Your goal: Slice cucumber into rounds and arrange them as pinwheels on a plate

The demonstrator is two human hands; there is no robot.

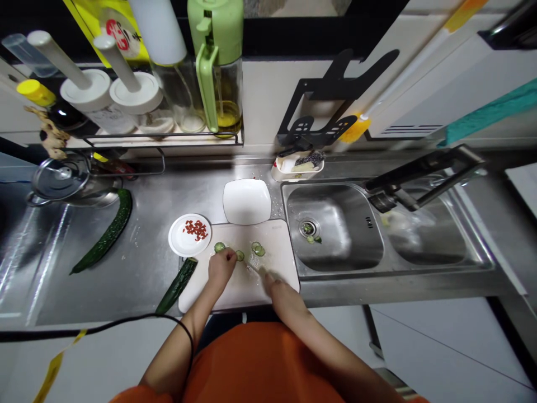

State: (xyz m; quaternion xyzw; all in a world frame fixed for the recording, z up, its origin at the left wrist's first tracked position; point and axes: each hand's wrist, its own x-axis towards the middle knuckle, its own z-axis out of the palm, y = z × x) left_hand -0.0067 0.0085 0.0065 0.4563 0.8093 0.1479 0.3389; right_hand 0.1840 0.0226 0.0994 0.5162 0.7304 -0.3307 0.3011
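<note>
A steel counter [138, 280] runs along a kitchen wall, with a white cutting board [247, 291] at its near edge. Left of the board a cucumber half [178, 284] lies slantwise, cut end far, tip near-left. The right hand [279, 288] is closed round a knife [254, 270], its blade pointing far-left toward the left hand [221, 264]. That hand's fingers curl down among cucumber slices [258, 249]; whether it grips one I cannot tell. Beyond sit a round plate [182, 244], a square dish [246, 201] and the sink [348, 235].
</note>
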